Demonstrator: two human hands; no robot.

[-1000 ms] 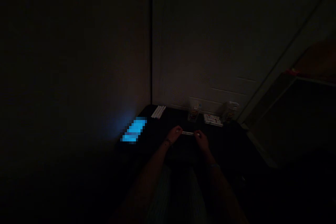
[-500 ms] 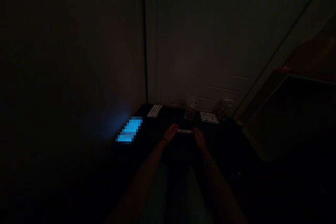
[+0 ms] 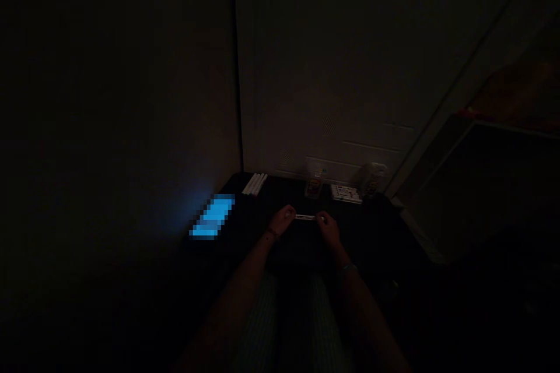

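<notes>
The room is very dark. My left hand [image 3: 280, 222] and my right hand [image 3: 329, 228] are held close together over a dark surface [image 3: 385, 227]. Each pinches one end of a small white stick-like object [image 3: 305, 217] that spans the gap between them. The fingers of both hands are closed on it. I cannot make out what the object is.
A glowing blue screen [image 3: 212, 218] lies to the left. Several white sticks [image 3: 254, 183] lie at the back by the wall corner. Small jars [image 3: 314, 185] and a printed packet [image 3: 346, 193] stand along the back wall. A dark box-like shape [image 3: 476, 186] is to the right.
The view has shifted a little, so everything sits slightly further left and higher. My hands have drawn a bit closer together on the white object.
</notes>
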